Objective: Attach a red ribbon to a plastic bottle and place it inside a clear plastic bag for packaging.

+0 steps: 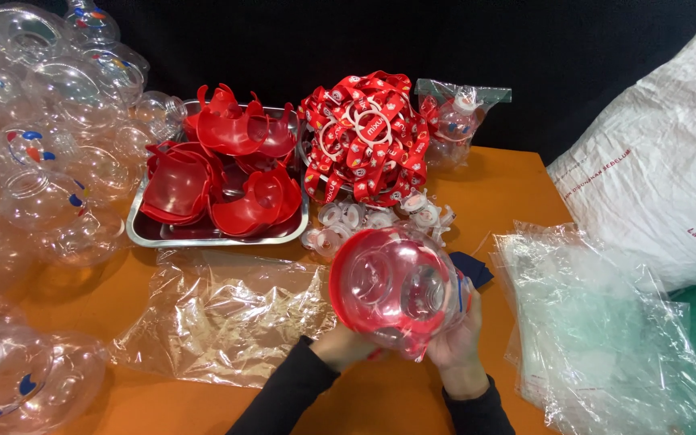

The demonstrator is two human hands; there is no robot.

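Bottle (396, 290), a clear round one with a red half-shell fitted on it, sits low in the middle of the view, held just above the orange table (509, 185). Left hand (344, 346) cups it from below-left and right hand (457, 342) wraps the lower right side, so both sets of fingers are curled snug against it.

Packaging-wise: a big white woven sack (662, 169) with red printing leans at the right edge, and a stack of clear plastic bags (598, 322) lies in front of it. Another crumpled clear bag (227, 310) lies flat just left of the hands. One bagged bottle (457, 121) stands at the back.

Behind the bottle there's a metal tray (142, 229) full of red shells (227, 169), a bundle of red lanyards (368, 137) with white rings, and small clear caps (364, 219). Empty clear bottles (42, 161) pile up along the left.
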